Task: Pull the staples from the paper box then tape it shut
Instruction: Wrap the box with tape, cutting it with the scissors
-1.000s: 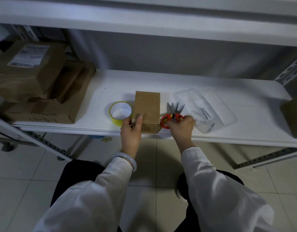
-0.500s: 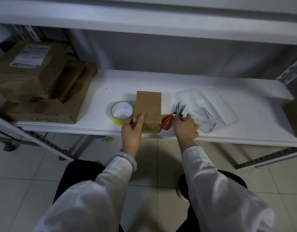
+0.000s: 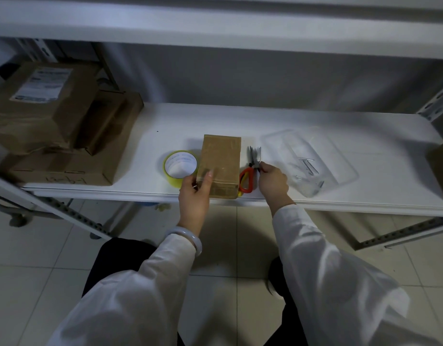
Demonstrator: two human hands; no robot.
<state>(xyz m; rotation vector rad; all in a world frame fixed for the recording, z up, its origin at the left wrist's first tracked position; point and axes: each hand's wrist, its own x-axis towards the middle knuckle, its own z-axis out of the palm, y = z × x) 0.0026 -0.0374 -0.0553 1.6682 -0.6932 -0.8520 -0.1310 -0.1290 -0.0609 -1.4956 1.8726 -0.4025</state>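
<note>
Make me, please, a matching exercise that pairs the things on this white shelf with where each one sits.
Things: 1 tape roll; 2 paper box; 3 scissors; 4 clear tray.
Places: A at the fingertips of the right hand; B furthest right; C left of the box; D gripped by the left hand.
Pairs: 1-C; 2-D; 3-A; 4-B.

White long sleeves [image 3: 130, 295], a pale bangle [image 3: 188, 236] on the left wrist, dark trousers [image 3: 110, 258].
</note>
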